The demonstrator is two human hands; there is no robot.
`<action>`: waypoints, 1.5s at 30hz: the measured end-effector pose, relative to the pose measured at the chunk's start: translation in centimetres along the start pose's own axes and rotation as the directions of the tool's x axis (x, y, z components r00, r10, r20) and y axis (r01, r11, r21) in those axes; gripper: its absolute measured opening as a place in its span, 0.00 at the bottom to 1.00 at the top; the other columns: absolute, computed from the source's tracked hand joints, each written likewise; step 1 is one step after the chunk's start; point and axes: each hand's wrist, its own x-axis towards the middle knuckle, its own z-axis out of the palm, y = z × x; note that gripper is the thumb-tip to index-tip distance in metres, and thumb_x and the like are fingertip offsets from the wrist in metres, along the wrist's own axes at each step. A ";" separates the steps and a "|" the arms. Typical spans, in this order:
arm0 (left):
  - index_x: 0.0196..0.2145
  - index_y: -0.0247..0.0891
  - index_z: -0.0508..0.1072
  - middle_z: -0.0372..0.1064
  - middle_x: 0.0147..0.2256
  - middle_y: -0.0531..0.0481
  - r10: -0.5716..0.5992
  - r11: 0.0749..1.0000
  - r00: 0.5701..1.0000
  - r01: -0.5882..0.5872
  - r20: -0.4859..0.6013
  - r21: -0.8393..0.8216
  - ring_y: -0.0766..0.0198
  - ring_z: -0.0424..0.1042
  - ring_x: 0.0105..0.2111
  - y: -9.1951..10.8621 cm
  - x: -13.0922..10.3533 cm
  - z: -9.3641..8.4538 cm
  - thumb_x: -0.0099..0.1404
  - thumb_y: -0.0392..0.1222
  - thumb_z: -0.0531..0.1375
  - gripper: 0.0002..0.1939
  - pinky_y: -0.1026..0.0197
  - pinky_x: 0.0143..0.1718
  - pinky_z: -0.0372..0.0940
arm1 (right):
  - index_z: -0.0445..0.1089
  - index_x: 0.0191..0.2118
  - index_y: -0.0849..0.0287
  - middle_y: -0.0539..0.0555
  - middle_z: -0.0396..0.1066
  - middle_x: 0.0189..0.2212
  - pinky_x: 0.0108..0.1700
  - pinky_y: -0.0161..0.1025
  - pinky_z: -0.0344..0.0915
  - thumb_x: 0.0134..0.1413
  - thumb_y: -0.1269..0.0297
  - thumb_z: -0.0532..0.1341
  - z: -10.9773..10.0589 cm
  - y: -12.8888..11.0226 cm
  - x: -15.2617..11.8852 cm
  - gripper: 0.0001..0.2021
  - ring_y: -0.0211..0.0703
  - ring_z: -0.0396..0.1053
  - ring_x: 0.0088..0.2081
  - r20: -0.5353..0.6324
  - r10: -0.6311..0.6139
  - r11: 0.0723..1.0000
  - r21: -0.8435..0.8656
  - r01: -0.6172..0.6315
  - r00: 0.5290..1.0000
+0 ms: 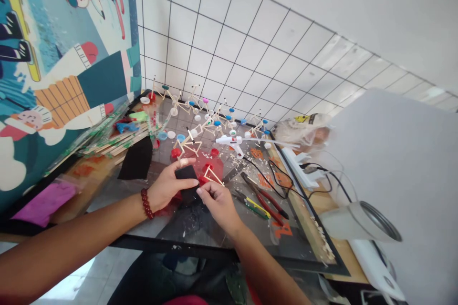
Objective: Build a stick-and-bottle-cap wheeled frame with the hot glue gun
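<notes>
My left hand (171, 183), with a dark red bead bracelet (146, 203) on its wrist, grips a small black piece (186, 174) between thumb and fingers. My right hand (219, 202) is closed at the lower right edge of that piece, thumb and fingertips pressed together; what they pinch is too small to make out. Just beyond my hands, a stick frame (213, 175) with a red cap stands on the dark table. A white glue gun (232, 142) lies farther back.
Stick models with coloured caps (216, 123) fill the back. Pliers (266, 198) and a yellow-green cutter (255, 205) lie at right, near a cable. A black sheet (136, 159), wooden sticks (130, 142) and a pink packet (46, 202) are at left. A jar (361, 221) is far right.
</notes>
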 end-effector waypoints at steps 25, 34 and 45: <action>0.57 0.35 0.66 0.67 0.21 0.62 0.018 0.996 1.000 -0.016 0.021 -0.091 0.74 0.65 0.22 0.3 0.4 -0.5 0.45 0.35 0.74 0.41 0.71 0.27 0.60 | 0.53 0.18 0.58 0.44 0.52 0.16 0.25 0.32 0.47 0.60 0.61 0.55 0.0 -0.1 -0.2 0.20 0.31 0.51 0.21 0.097 -0.250 0.944 -0.199 0.265 0.963; 0.60 0.36 0.62 0.66 0.22 0.62 0.031 0.999 0.999 -0.030 0.017 -0.029 0.74 0.64 0.23 0.4 0.5 -0.3 0.47 0.37 0.74 0.45 0.70 0.28 0.61 | 0.62 0.22 0.59 0.44 0.57 0.17 0.25 0.31 0.50 0.57 0.56 0.59 -0.2 0.1 -0.1 0.16 0.31 0.54 0.21 0.055 -0.205 0.961 -0.180 0.211 0.977; 0.63 0.37 0.60 0.69 0.26 0.58 0.154 0.899 0.968 -0.220 0.197 0.378 0.67 0.69 0.29 0.0 -0.4 -0.2 0.57 0.45 0.68 0.38 0.65 0.37 0.65 | 0.48 0.21 0.55 0.44 0.50 0.18 0.28 0.33 0.51 0.58 0.66 0.54 0.5 0.9 0.2 0.16 0.33 0.53 0.22 0.091 -0.465 0.810 -0.359 0.464 0.881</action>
